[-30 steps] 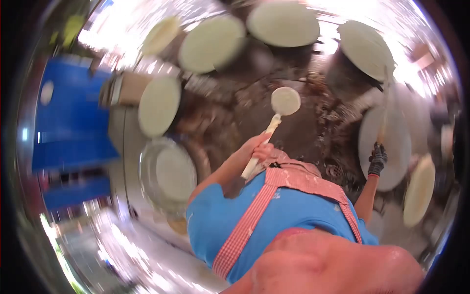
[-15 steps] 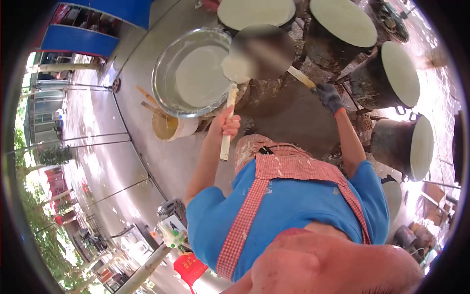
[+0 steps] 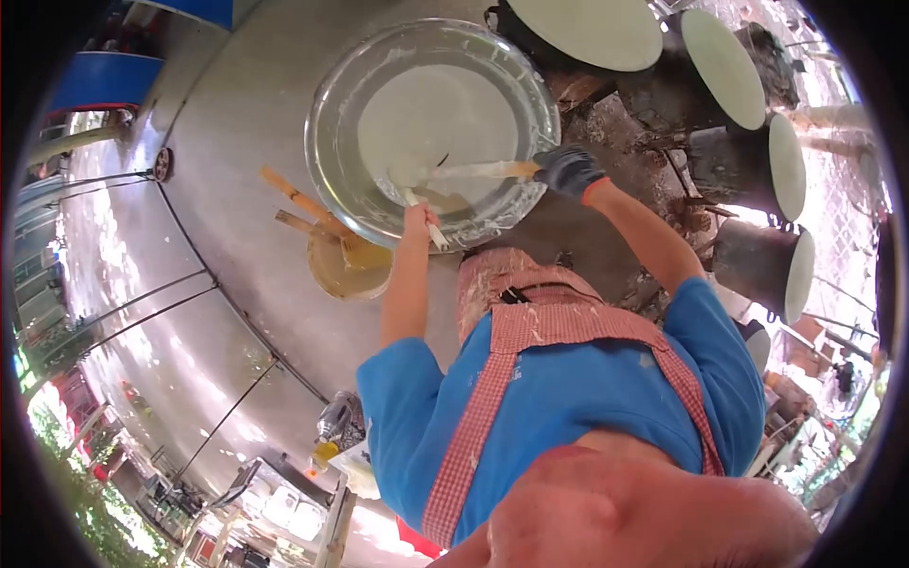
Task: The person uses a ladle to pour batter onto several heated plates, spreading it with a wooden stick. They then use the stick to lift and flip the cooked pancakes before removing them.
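Observation:
A big metal basin (image 3: 327,180) stands in front of me, with thick white liquid (image 3: 440,118) in it. My bare left hand (image 3: 420,220) is closed round the batter-smeared pale handle of a ladle (image 3: 411,197) at the basin's near rim, and the ladle's head is down at the liquid. On the right, my right hand (image 3: 568,173), in a dark grey glove, grips a long-handled tool (image 3: 488,170). Its whitened shaft reaches left over the basin, with bare wood close to the glove. The far end of that tool meets the liquid beside the ladle, its shape hidden.
Left of the basin stands a yellowish bucket (image 3: 327,270) with wooden-handled tools (image 3: 303,199) leaning in it. Several dark pots with pale round tops, such as one far pot (image 3: 587,33), curve round the right side. Metal rails (image 3: 237,312) run along the left floor.
The view has shifted, bringing the basin nearer the middle. My right hand has swung left from the pots to the basin's rim. The ladle has gone down into the basin.

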### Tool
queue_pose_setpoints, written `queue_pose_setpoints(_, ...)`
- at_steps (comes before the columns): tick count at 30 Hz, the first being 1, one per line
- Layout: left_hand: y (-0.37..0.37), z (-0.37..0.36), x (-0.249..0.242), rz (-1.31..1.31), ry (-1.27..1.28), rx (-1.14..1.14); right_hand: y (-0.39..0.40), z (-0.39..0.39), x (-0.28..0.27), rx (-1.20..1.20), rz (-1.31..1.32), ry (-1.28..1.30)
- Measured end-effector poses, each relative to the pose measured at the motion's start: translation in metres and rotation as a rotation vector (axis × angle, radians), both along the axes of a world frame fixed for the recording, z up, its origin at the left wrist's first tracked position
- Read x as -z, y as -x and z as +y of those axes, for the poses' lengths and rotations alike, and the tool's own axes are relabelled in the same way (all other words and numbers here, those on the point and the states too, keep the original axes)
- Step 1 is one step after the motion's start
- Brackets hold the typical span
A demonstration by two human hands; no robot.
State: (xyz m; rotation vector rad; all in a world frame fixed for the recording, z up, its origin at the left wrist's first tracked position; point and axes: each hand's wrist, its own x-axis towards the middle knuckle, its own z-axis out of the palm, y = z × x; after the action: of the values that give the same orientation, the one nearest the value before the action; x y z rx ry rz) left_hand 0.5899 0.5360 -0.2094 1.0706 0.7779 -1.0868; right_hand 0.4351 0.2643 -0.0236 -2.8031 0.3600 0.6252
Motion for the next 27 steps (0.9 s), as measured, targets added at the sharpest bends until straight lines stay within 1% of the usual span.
queue_pose_setpoints(1,0.003,0.002,-0.012,-0.106,-0.117,0.030,-0.003,-0.008,0.006,0.133,-0.085,-0.212)
queue_pose_setpoints(2,0.006,0.006,-0.012,-0.088,-0.121,0.028,-0.001,0.000,0.013,0.132,-0.067,-0.215)
queue_pose_setpoints(4,0.007,-0.001,-0.013,-0.278,-0.250,0.167,0.009,0.017,0.032,0.140,0.007,0.012)
queue_pose_setpoints(6,0.005,-0.010,-0.018,-0.279,-0.238,0.162,0.005,0.018,0.044,0.129,0.038,0.031)
queue_pose_setpoints(8,-0.001,-0.014,-0.016,-0.289,-0.229,0.165,0.015,0.013,0.049,0.336,-0.199,-0.194)
queue_pose_setpoints(9,-0.007,-0.021,-0.013,-0.228,-0.181,0.218,0.017,0.016,0.056,0.329,-0.211,-0.183)
queue_pose_setpoints(10,-0.014,-0.030,-0.011,-0.171,-0.131,0.277,0.023,0.021,0.066,0.321,-0.105,-0.130)
queue_pose_setpoints(11,-0.020,-0.037,-0.013,-0.184,-0.124,0.283,0.028,0.029,0.067,0.323,0.004,-0.085)
queue_pose_setpoints(13,-0.023,-0.048,-0.023,0.274,0.079,0.109,0.042,0.034,0.052,0.353,-0.041,-0.064)
queue_pose_setpoints(14,-0.016,-0.045,-0.044,0.275,0.074,0.121,0.056,0.043,0.037,0.380,-0.069,-0.055)
queue_pose_setpoints(15,-0.017,-0.043,-0.084,0.391,0.178,0.072,0.067,0.049,0.019,0.386,-0.083,-0.055)
queue_pose_setpoints(16,-0.023,-0.046,-0.126,0.491,0.294,0.022,0.072,0.050,-0.002,0.415,-0.166,-0.065)
queue_pose_setpoints(17,-0.023,-0.045,-0.166,0.346,0.372,0.067,0.076,0.049,-0.023,0.441,-0.249,-0.079)
queue_pose_setpoints(18,-0.019,-0.040,-0.205,0.204,0.442,0.108,0.077,0.047,-0.047,0.437,-0.277,-0.083)
queue_pose_setpoints(19,-0.023,-0.036,-0.240,0.153,0.406,0.195,0.076,0.042,-0.072,0.390,-0.336,-0.091)
queue_pose_setpoints(20,-0.025,-0.031,-0.276,0.105,0.360,0.282,0.079,0.039,-0.083,0.347,-0.391,-0.104)
queue_pose_setpoints(22,-0.014,-0.023,-0.354,-0.137,0.434,0.214,0.072,0.013,-0.088,0.235,-0.942,-0.048)
queue_pose_setpoints(24,-0.006,-0.011,-0.424,-0.210,0.585,0.162,0.055,-0.004,-0.132,0.170,-1.136,0.068)
queue_pose_setpoints(26,-0.004,0.000,-0.492,-0.581,0.520,0.272,0.035,-0.029,-0.181,0.130,-1.210,0.325)
queue_pose_setpoints(27,0.000,0.004,-0.523,-0.629,0.527,0.283,0.026,-0.037,-0.208,0.125,-1.265,0.351)
